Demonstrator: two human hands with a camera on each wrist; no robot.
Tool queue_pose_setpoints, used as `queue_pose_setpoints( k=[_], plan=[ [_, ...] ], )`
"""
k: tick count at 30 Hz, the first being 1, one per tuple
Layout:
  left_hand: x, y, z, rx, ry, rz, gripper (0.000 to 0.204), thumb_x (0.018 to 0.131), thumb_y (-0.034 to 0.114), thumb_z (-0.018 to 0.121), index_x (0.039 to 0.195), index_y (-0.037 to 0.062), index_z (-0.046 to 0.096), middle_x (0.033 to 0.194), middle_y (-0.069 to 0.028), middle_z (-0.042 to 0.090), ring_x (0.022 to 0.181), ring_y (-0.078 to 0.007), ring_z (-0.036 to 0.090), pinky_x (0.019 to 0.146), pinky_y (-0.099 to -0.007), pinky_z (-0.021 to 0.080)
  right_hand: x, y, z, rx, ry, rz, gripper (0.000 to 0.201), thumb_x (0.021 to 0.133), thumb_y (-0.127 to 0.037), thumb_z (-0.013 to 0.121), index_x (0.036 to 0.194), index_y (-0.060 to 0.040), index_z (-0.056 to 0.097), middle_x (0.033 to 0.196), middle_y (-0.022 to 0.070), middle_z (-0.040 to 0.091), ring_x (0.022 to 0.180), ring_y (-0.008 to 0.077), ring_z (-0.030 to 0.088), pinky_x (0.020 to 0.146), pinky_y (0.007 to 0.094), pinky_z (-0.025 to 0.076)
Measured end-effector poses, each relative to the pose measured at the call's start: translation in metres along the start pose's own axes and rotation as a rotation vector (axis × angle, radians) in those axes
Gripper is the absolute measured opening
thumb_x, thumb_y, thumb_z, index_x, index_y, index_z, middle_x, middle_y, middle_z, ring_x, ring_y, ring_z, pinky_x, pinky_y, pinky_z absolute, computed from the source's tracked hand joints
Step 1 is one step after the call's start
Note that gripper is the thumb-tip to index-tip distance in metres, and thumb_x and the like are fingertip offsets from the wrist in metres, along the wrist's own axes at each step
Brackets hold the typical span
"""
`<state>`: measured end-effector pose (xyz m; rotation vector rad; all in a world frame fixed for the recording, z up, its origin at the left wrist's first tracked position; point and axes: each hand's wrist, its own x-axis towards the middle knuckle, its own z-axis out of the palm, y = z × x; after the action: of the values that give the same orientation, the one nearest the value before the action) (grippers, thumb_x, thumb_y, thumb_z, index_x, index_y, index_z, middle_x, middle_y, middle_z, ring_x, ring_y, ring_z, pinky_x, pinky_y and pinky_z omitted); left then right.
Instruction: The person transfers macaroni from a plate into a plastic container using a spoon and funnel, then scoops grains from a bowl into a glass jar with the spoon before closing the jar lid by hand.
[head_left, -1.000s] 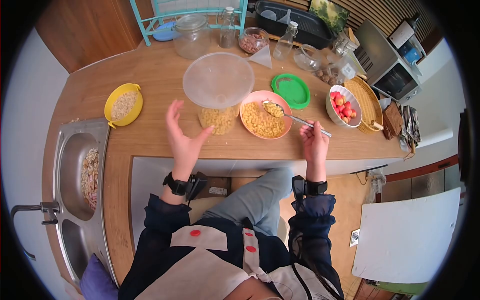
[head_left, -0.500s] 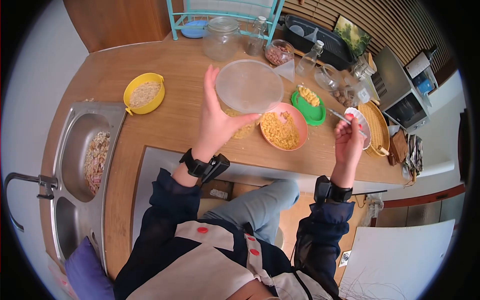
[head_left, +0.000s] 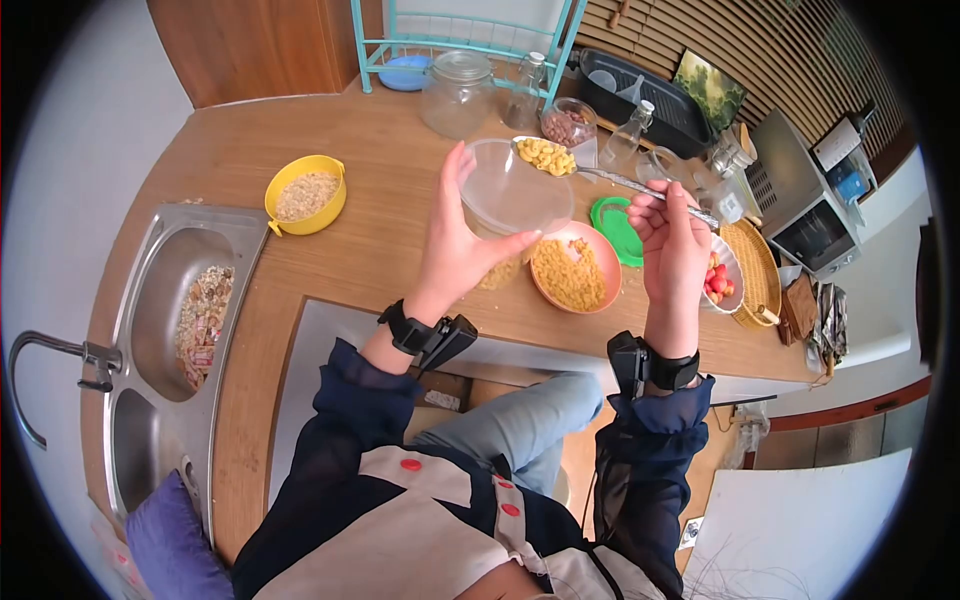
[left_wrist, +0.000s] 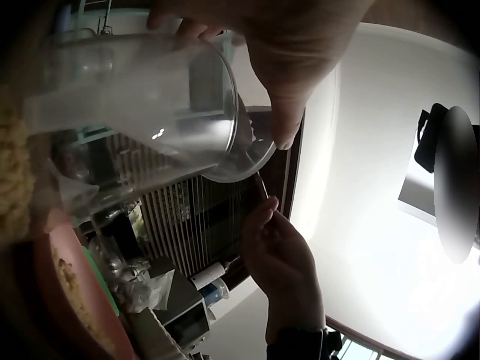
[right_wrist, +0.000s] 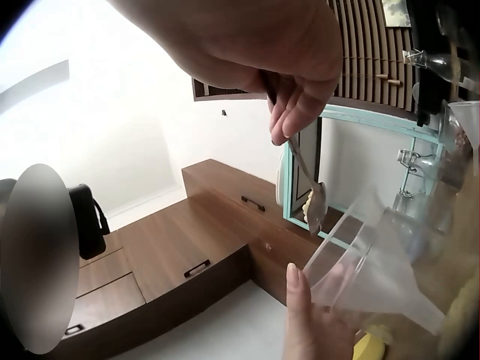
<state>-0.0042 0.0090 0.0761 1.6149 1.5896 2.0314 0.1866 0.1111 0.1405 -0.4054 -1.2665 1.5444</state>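
A clear wide-mouthed funnel (head_left: 515,190) stands over a see-through container of pasta (head_left: 497,272). My left hand (head_left: 450,245) grips the funnel's rim, thumb on the near side and fingers on the far left. In my right hand (head_left: 672,250) is the handle of a metal spoon (head_left: 625,181), heaped with yellow macaroni (head_left: 546,156) and held at the funnel's far edge. The right wrist view has the spoon bowl (right_wrist: 316,208) just above the funnel (right_wrist: 375,262). A pink bowl of macaroni (head_left: 570,275) sits right of the container.
Behind are a glass jar (head_left: 458,95), bottles and a teal rack (head_left: 470,32). A green lid (head_left: 617,232), a white bowl of red fruit (head_left: 735,270) and a wicker tray (head_left: 752,262) are at right. At left are a yellow bowl (head_left: 306,195) and the sink (head_left: 160,330).
My left hand has moved from beside the funnel onto its rim. The loaded spoon has risen from the pink bowl, swung right past the green lid, then come left to the funnel. The head view has shifted.
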Motion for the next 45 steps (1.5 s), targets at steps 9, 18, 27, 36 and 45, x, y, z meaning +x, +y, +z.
queue_pose_setpoints(
  k=[9, 18, 27, 36, 45],
  plan=[
    [-0.002, -0.004, -0.001, -0.028, -0.012, 0.017, 0.101, 0.061, 0.021, 0.08, 0.135, -0.0006, 0.014, 0.13, -0.0236, 0.031, 0.123, -0.0316, 0.033, 0.1, -0.0393, 0.03, 0.0, 0.003, 0.005, -0.055, 0.027, -0.007, 0.029, 0.093, -0.02, 0.044, 0.097, 0.0067, 0.054, 0.081, 0.0136, 0.062, 0.071, 0.0161, 0.061, 0.067, 0.0243, 0.05],
    [-0.002, -0.008, -0.001, -0.048, -0.021, 0.018, 0.104, 0.062, 0.02, 0.08, 0.136, -0.0001, 0.011, 0.132, -0.0232, 0.028, 0.124, -0.0317, 0.032, 0.1, -0.0397, 0.03, -0.001, 0.003, 0.007, -0.067, 0.013, -0.012, 0.03, 0.093, -0.021, 0.044, 0.098, 0.0063, 0.055, 0.082, 0.0141, 0.062, 0.072, 0.0159, 0.061, 0.067, 0.0238, 0.05],
    [-0.003, -0.009, 0.004, -0.086, -0.005, 0.013, 0.103, 0.061, 0.018, 0.08, 0.136, 0.0015, 0.012, 0.131, -0.0224, 0.03, 0.123, -0.0308, 0.033, 0.1, -0.039, 0.03, -0.005, 0.002, 0.013, -0.094, 0.024, -0.048, 0.03, 0.093, -0.021, 0.044, 0.098, 0.0064, 0.055, 0.083, 0.0144, 0.062, 0.074, 0.017, 0.061, 0.07, 0.0256, 0.05],
    [-0.003, -0.011, 0.002, -0.07, 0.015, -0.015, 0.102, 0.06, 0.019, 0.08, 0.136, 0.0023, 0.014, 0.13, -0.0217, 0.032, 0.122, -0.0303, 0.034, 0.1, -0.0392, 0.03, -0.006, 0.004, 0.014, -0.098, 0.01, -0.05, 0.031, 0.093, -0.021, 0.044, 0.099, 0.0065, 0.055, 0.084, 0.0154, 0.062, 0.076, 0.0183, 0.061, 0.073, 0.0273, 0.05],
    [-0.003, -0.013, 0.002, -0.085, 0.001, -0.002, 0.103, 0.061, 0.02, 0.08, 0.136, 0.0014, 0.013, 0.132, -0.0216, 0.031, 0.123, -0.0309, 0.033, 0.1, -0.0395, 0.029, -0.006, 0.004, 0.013, -0.074, -0.003, -0.074, 0.032, 0.094, -0.021, 0.043, 0.1, 0.0076, 0.054, 0.085, 0.016, 0.062, 0.077, 0.0181, 0.061, 0.073, 0.027, 0.05]
  ],
)
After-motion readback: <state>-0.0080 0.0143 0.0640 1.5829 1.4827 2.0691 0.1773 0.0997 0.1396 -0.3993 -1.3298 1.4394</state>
